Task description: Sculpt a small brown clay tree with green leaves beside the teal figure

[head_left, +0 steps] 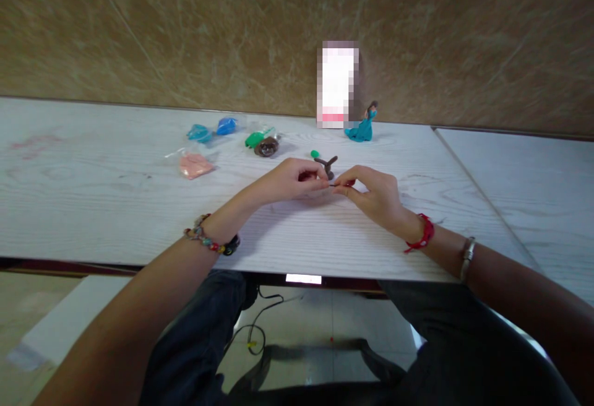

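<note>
Between the fingertips of both hands is a thin dark strand of modelling clay (pixel 332 185). My left hand (pixel 293 181) pinches its left end, and my right hand (pixel 374 194) pinches the other. Just behind the fingers stands a small brown clay piece (pixel 330 168) with branching arms, like a little tree; the left fingers partly hide it. A small green clay ball (pixel 315 154) lies just beyond it. Farther back, a turquoise clay figure (pixel 362 129) with a brown top stands near the wall.
A blurred-out bright screen (pixel 338 84) leans against the marbled wall (pixel 185 34). To the left lie bags of pink clay (pixel 195 166), light blue clay (pixel 199 133), blue clay (pixel 227 125), green clay (pixel 254 140) and brown clay (pixel 266 146). The white table (pixel 93 195) has a seam at right.
</note>
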Tool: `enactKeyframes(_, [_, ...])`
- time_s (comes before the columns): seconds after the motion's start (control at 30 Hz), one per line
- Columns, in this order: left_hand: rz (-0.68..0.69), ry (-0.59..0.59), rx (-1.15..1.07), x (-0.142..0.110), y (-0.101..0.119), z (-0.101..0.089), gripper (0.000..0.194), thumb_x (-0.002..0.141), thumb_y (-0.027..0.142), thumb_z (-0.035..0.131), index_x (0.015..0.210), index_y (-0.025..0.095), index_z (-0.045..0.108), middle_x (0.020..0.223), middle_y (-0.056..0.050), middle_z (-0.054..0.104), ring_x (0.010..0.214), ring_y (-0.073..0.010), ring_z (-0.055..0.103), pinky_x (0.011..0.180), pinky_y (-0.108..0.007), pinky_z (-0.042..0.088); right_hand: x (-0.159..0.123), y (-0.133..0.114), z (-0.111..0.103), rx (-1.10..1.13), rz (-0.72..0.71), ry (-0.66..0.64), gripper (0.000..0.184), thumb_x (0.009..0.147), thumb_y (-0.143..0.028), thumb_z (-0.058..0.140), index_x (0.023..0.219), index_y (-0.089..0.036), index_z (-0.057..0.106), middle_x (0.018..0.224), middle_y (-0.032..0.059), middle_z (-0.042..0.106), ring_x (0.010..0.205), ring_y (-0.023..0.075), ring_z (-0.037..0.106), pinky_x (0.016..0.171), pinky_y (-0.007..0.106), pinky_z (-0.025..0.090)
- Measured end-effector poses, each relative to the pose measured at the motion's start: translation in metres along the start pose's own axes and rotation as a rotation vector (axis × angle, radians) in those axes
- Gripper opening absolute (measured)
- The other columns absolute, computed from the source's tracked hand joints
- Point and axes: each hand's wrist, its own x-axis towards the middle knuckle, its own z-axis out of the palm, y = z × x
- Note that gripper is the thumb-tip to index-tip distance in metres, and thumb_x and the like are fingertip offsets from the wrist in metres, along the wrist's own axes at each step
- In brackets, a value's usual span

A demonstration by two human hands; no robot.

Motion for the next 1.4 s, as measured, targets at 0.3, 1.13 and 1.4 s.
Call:
enactKeyframes(0.3, [0.037,0.020,-0.036,0.002,-0.004,0.001,0.020,0.074,0.033,0.053,0.072,0.014,0.058,0.055,0.004,0.045,0.049,-0.0059,0.034,0.047,-0.021,0.025,0.001,0.001,0.001,0.038,-0.050,0.046,0.014,0.080,-0.030,0.055,0.071,-0.019,0.057,0.068,0.0001,0.063,0.061,0.0115,0.057,0.057,0.024,0.043])
enactKeyframes(1.13, [0.014,0.152,0.262,0.004,-0.009,-0.004,0.016,0.072,0.029,0.058,0.067,0.014,0.059,0.050,0.006,0.041,0.049,-0.0064,0.034,0.049,-0.022,0.024,0.004,0.005,-0.003,0.111,0.063,-0.037,0.006,0.073,-0.023,0.062,0.072,-0.018,0.059,0.068,-0.0007,0.063,0.059,0.0110,0.056,0.054,0.023,0.041])
enactKeyframes(1.4, [0.026,0.219,0.348,0.003,-0.017,-0.013,0.020,0.075,0.029,0.056,0.064,0.012,0.058,0.050,0.005,0.042,0.048,-0.0061,0.033,0.048,-0.022,0.023,-0.005,0.025,0.007,-0.212,-0.094,-0.262,0.015,0.083,-0.018,0.048,0.087,-0.016,0.062,0.081,0.0046,0.068,0.074,0.0163,0.061,0.069,0.030,0.044])
